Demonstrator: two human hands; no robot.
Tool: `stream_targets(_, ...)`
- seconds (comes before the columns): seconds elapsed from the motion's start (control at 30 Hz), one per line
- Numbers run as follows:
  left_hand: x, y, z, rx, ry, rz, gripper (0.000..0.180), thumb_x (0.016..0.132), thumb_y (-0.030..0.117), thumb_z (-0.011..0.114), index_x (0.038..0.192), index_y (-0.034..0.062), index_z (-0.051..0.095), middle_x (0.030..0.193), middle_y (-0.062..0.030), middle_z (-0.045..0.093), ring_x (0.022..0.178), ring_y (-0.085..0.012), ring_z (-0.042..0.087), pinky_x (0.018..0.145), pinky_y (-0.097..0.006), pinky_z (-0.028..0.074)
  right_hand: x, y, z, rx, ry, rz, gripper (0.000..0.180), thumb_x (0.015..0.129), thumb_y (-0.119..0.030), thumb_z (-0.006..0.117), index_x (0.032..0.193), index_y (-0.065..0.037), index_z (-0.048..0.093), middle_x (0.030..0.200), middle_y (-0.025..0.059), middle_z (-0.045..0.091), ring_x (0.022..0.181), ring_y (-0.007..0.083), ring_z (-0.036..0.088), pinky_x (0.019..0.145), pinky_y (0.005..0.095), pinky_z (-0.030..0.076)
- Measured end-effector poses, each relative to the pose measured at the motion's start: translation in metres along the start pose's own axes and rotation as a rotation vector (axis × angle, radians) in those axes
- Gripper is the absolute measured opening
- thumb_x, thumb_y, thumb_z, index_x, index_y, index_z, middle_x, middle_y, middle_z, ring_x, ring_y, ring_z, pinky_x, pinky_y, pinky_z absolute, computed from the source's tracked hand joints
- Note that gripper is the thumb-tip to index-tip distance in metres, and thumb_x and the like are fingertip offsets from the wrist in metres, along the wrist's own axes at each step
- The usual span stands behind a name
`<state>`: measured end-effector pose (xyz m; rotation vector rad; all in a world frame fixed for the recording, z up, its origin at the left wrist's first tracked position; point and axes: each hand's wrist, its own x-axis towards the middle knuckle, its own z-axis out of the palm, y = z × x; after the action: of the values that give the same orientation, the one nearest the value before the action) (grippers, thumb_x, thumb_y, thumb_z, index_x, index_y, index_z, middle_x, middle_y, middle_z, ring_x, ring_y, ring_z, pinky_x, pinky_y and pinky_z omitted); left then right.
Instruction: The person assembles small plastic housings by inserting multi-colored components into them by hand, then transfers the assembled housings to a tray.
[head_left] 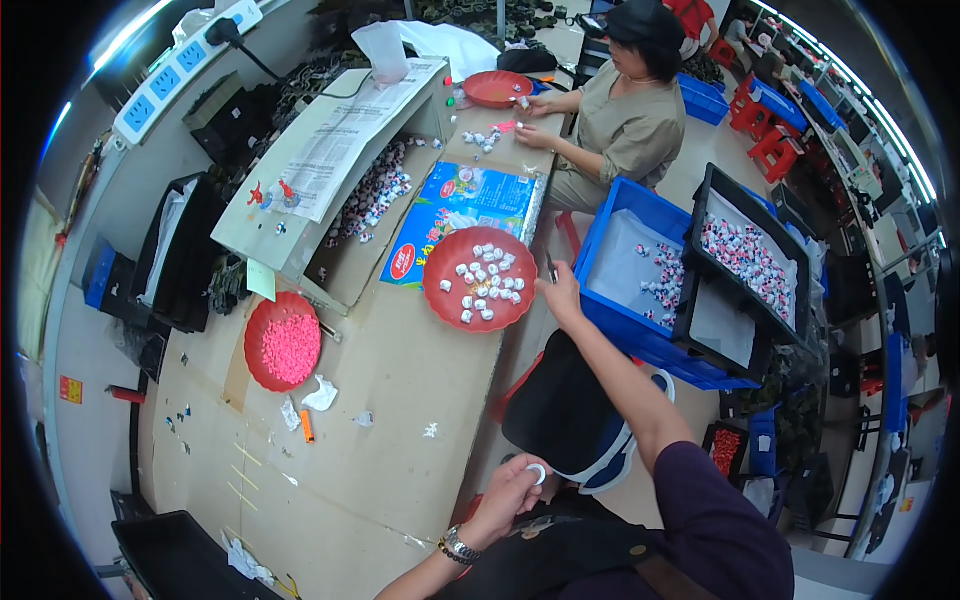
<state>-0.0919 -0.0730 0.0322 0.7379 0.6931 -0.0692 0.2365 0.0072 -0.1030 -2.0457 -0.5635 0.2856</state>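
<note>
Close to my body, my left hand (508,498) is closed, with a small white ring-like round piece (538,474) held at its fingertips. A watch and a beaded bracelet circle that wrist. My right arm reaches forward, and my right hand (560,296) is closed beside the right rim of a red plate (436,296). A thin dark stick-like tool (552,267) pokes up from its fingers; its exact kind is too small to make out. Several small white pieces (483,272) lie scattered in the plate, which partly covers a blue printed sheet (455,205).
A red bowl (256,373) holds pink pieces. Behind it stands a bench-top housing (238,232) over a heap of small parts. Right of the table are a blue crate (640,330) and a black tray (797,285). A dark stool (555,405) sits below my right arm. A co-worker (635,120) works ahead.
</note>
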Motion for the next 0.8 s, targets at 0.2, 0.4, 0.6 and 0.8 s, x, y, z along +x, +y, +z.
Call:
stream_targets(0.2,-0.008,-0.005,-0.006,-0.013,0.035,-0.030,0.012,0.092,0.010,0.048,0.096,0.0031,0.057,0.067,0.0018,0.049,0.050,-0.0046,0.042,0.043,-0.017,0.030,0.009,0.054,0.061,0.115,0.049,0.158,0.063,0.073,-0.020,0.073,0.128,-0.004,0.048,0.116,0.0221,0.061,0.108,0.0334,0.059,0.090,0.0429,0.046)
stream_targets(0.4,-0.011,-0.012,-0.016,-0.053,0.081,-0.057,0.011,0.092,0.013,0.050,0.097,0.0048,0.057,0.068,0.0035,0.048,0.050,-0.0036,0.041,0.043,-0.017,0.028,-0.002,0.048,0.070,0.017,0.000,0.237,0.058,0.077,-0.017,0.068,0.132,-0.012,0.048,0.120,0.0185,0.060,0.108,0.0360,0.059,0.091,0.0443,0.045)
stream_targets(0.6,-0.005,-0.005,-0.010,-0.038,0.060,-0.089,0.011,0.091,0.010,0.050,0.096,0.0032,0.057,0.067,0.0015,0.049,0.049,-0.0052,0.042,0.043,-0.018,0.029,-0.030,0.020,0.080,-0.034,0.004,0.225,0.055,0.079,-0.019,0.066,0.131,-0.013,0.050,0.121,0.0185,0.059,0.111,0.0350,0.057,0.092,0.0438,0.045)
stream_targets(0.8,-0.008,-0.012,-0.014,-0.033,0.029,-0.106,0.012,0.093,0.012,0.049,0.098,0.0047,0.057,0.068,0.0031,0.049,0.050,-0.0032,0.041,0.043,-0.016,0.028,0.010,-0.029,0.051,-0.242,0.015,-0.254,0.047,0.078,-0.002,0.058,0.124,-0.011,0.054,0.133,0.0160,0.046,0.111,0.0376,0.053,0.092,0.0452,0.046)
